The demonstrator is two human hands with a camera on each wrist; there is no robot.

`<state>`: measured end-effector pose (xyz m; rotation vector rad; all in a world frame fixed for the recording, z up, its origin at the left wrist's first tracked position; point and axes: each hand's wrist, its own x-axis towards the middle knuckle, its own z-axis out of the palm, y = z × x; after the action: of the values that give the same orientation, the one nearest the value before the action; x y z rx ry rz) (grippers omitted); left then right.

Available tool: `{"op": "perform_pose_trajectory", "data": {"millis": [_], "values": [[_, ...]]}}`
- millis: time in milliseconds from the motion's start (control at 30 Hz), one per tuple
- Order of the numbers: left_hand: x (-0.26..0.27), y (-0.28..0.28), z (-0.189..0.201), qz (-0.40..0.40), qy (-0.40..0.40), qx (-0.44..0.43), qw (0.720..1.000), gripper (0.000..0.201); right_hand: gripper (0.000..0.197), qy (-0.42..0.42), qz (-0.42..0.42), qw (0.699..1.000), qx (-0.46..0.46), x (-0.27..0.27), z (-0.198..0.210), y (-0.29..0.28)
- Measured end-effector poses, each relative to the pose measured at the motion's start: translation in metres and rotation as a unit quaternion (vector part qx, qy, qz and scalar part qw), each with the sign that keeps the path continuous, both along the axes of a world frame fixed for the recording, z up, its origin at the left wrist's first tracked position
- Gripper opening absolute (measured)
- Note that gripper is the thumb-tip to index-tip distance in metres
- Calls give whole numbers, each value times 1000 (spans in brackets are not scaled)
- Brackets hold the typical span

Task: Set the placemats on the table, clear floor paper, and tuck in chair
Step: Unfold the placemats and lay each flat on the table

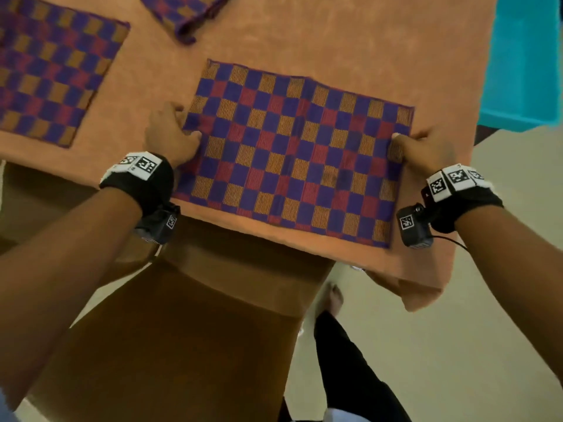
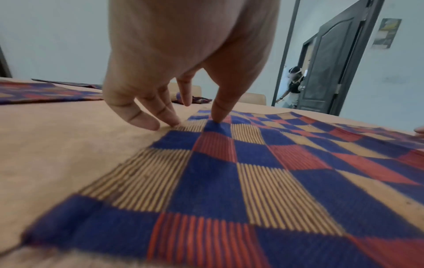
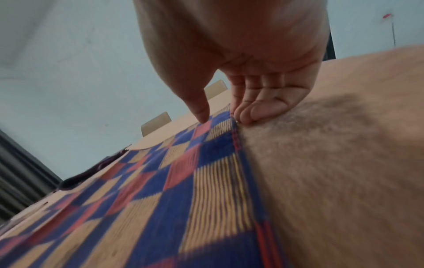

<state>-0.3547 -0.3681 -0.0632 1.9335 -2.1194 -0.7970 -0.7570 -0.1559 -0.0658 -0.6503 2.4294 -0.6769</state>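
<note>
At the far left, a flat placemat [image 1: 58,74] is lying spread on the orange-covered surface [image 1: 335,41]. A brown chair [image 1: 182,330] is standing below the near edge of the surface.

The left hand [image 1: 170,135] is holding the left edge of the near placemat [image 1: 292,153]. Its thumb [image 2: 218,112] is pressing down on a blue square, and its curled fingers [image 2: 169,116] are touching the mat's edge.

A folded placemat [image 1: 182,13] is lying at the far edge of the head view, apart from both others. The near placemat is lying flat and unfolded close to the surface's near edge.

The right hand [image 1: 423,150] is gripping the mat's right edge. Its fingers [image 3: 259,110] are curling against the hem, and its thumb [image 3: 197,108] is reaching over the top.

A teal object [image 1: 524,56] is sitting beyond the surface's right side.
</note>
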Motion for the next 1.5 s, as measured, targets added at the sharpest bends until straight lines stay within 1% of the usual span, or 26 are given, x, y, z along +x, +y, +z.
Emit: {"op": "perform_pose_trajectory", "data": {"millis": [33,100,133,167,233,267,300,367,400,467,500,533,600,700,800,833,867,933,967,1067,1133,1233,1300,1367,1433,1500], "values": [[-1,-3,2,13,-4,10,1000,69,37,-8,-14,1000,0,-11,-6,-7],[-3,-9,0,24,-11,28,999,65,53,-20,-36,999,-1,-27,-18,-16],[-3,-12,-1,26,-16,33,999,65,57,-21,-52,998,-3,-29,-16,-20],[-6,-13,-1,27,-34,35,998,65,57,-18,-60,998,-3,-37,-20,-25],[-7,-14,2,44,-44,47,997,65,49,-24,-49,998,9,-44,-22,-31],[-8,-17,1,58,-38,54,996,64,45,-42,-36,998,12,-46,-20,-33],[-9,-19,1,71,-37,69,994,61,41,-57,-32,998,17,-53,-27,-36],[-10,-24,1,92,-17,93,991,56,35,-67,-18,997,18,-62,-34,-37],[-8,-28,-3,98,-7,97,990,49,34,-66,-15,997,24,-66,-37,-37],[-10,-32,-6,97,-9,87,991,28,35,-54,-13,998,15,-66,-30,-32],[-13,-31,-5,99,-8,85,991,22,40,-40,-11,999,2,-71,-33,-30],[-14,-31,-6,96,-2,81,992,20,46,-34,-11,999,-20,-75,-36,-28],[-17,-33,-7,86,-2,78,993,22,55,-51,-24,997,-48,-80,-37,-24],[-16,-38,-8,103,33,106,988,20,48,-51,8,997,-56,-82,-32,-33],[-13,-40,-9,118,56,129,983,28,46,-41,26,997,-53,-93,-36,-47],[-13,-41,-9,123,58,135,982,30,43,-34,32,998,-47,-93,-34,-51],[-13,-42,-9,126,65,137,980,31,37,-31,34,998,-36,-84,-22,-54],[-9,-47,-14,123,52,128,983,34,23,-17,50,999,-9,-72,-6,-55],[-9,-46,-12,122,44,123,984,36,20,-7,63,998,-2,-68,-2,-53],[-13,-41,-7,115,31,107,987,45,28,27,92,995,-24,-73,-2,-43],[-20,-34,1,109,48,98,988,49,28,46,92,994,-35,-78,4,-33],[-33,-30,10,89,71,83,990,43,28,49,92,993,-50,-91,12,-17],[-43,-31,16,69,54,64,994,39,29,68,86,993,-50,-102,18,-9],[-52,-32,22,57,17,53,997,40,28,76,82,993,-44,-114,17,-6],[-59,-29,27,51,-42,65,996,53,24,59,85,993,-48,-120,14,-8],[-65,-20,32,15,-116,48,992,66,15,36,81,994,-69,-117,11,-8]]}}
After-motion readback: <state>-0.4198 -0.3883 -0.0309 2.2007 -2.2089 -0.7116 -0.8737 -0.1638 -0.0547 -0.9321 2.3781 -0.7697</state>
